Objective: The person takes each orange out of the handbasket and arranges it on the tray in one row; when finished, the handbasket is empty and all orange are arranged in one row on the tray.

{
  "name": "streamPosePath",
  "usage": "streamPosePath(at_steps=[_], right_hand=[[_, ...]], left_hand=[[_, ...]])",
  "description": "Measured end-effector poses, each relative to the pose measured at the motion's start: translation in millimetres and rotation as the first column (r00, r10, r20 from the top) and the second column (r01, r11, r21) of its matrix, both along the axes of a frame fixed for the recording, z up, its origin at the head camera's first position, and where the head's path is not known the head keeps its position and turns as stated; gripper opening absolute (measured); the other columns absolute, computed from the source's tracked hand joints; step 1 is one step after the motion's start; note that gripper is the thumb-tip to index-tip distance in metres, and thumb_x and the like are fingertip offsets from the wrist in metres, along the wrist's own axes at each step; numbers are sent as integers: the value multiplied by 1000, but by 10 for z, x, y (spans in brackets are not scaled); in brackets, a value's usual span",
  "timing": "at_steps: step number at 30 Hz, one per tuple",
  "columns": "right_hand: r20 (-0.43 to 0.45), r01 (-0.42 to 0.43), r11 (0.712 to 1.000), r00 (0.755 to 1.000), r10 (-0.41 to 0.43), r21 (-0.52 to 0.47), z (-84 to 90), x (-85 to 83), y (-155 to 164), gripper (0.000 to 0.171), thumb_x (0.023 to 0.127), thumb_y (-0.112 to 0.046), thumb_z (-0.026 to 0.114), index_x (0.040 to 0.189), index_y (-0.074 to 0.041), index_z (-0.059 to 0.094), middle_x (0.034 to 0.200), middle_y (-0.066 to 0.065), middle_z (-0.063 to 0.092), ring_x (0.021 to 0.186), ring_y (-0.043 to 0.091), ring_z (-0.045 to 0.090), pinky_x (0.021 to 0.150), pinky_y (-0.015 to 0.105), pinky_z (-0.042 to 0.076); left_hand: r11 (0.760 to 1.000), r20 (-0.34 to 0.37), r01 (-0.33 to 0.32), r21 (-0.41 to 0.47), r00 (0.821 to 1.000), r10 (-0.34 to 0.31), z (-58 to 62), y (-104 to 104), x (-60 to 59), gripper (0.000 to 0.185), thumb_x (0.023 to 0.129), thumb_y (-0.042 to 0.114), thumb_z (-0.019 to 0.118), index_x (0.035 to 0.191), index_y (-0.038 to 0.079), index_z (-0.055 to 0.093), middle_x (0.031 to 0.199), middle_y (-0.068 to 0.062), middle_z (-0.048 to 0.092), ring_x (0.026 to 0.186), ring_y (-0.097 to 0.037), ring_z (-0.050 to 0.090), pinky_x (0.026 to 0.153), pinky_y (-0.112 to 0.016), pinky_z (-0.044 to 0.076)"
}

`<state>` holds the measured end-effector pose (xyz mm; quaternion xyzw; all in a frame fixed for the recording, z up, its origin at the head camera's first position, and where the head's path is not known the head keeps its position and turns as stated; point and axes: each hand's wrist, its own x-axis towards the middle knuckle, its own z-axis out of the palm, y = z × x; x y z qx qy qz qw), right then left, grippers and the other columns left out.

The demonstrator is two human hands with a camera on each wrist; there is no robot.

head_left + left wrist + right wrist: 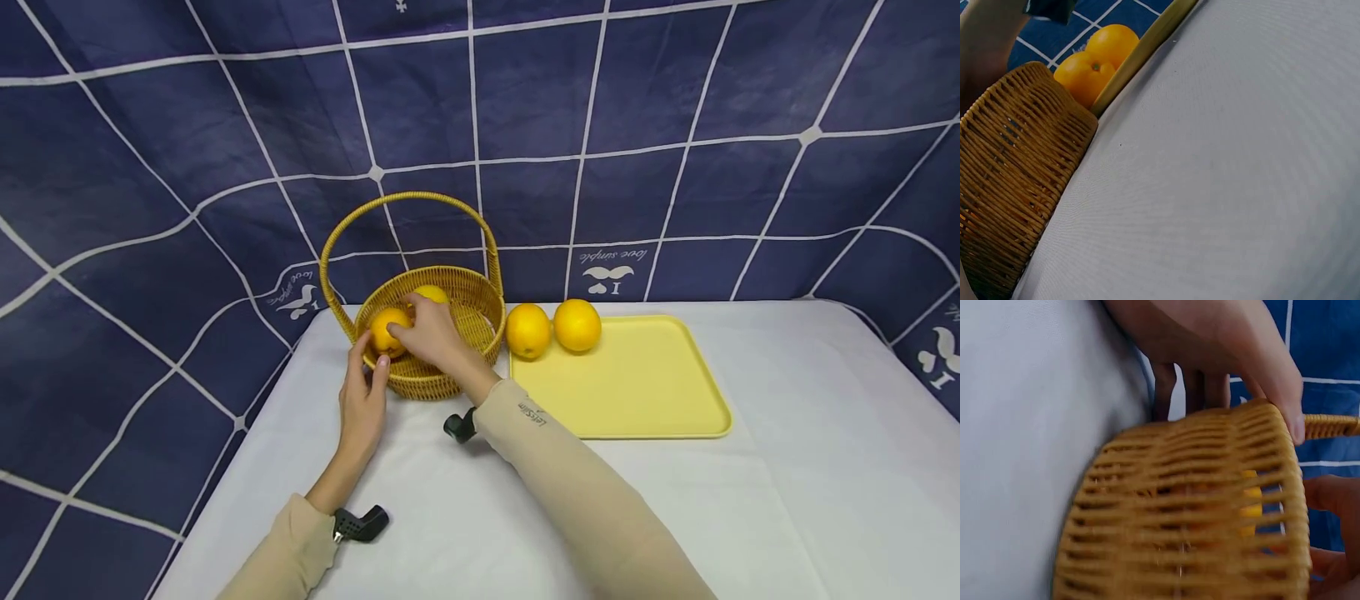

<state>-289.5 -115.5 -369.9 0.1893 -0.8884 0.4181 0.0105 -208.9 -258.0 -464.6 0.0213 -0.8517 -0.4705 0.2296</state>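
In the head view, a wicker basket (420,386) with a tall hoop handle stands on the table. My left hand (363,408) holds its front-left rim; the right wrist view shows the thumb (1296,428) at the rim and the other fingers along the outer wall. Reaching over the front rim, my right hand (437,335) grips an orange (382,340) at the left inside the basket, thumb on its near side. A second orange (431,292) lies behind it, partly covered by that hand. In the right wrist view, orange colour shows through the weave.
Right of the basket lies a yellow tray (637,392). Two oranges, one (528,331) close to the basket and another (577,325) beside it, sit at its back-left corner. A dark blue checked cloth (540,200) hangs behind the white table (795,467).
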Motion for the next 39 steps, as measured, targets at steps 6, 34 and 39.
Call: streamPosePath(at_steps=[6,34,39], right_hand=[[64,-21,996,998,15,87,-16,-27,-156,63,98,-34,74,154,-11,54,144,8,66,127,28,65,105,39,56],[35,3,1000,999,-4,26,121,175,176,76,81,-34,89,147,-14,59,136,8,67,125,31,57,93,37,56],[-17,-27,997,1000,26,-69,241,351,526,77,80,-36,87,148,-17,59,138,5,68,122,30,59,94,41,55]], left_hand=[[1000,-34,-24,-12,999,24,15,12,17,54,113,37,49,164,27,37,167,-4,42,150,-31,44,122,-57,36],[1000,4,-25,-17,1000,25,-12,23,48,55,113,42,47,165,30,33,169,-2,38,151,-34,42,123,-61,33],[1000,14,-12,-7,1000,12,3,22,48,56,113,43,46,165,31,32,171,-3,36,148,-37,44,122,-61,34]])
